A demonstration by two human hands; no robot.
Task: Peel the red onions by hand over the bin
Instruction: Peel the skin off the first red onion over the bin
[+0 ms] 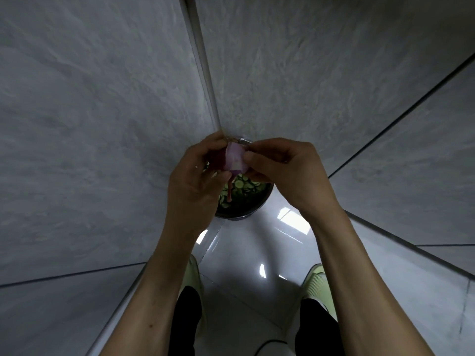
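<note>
Shoes [317, 286] and dark trouser legs are sitting nearest the camera on glossy floor tile [246, 253], forearms reaching forward over them. Left hand [192, 181] is curling round the red onion [235, 159], cupping its dark unpeeled side. Right hand [285, 170] is closing from the opposite side, thumb and fingertips pinching at the pale purple exposed face; exactly which layer it's gripping is hidden. So both hands are closed on the onion, which is lying between them, slightly nearer the left palm. Loose skin strip [229, 191] is hanging straight down from the onion's underside. Bin [259, 204] is sitting directly below and just beyond the hands, in the corner of the grey tiled walls, already holding green vegetable slices. Key relation: the strip is pointing down into the bin mouth, so a pull by the right hand away from the left should probably drop the skin inside.
</note>
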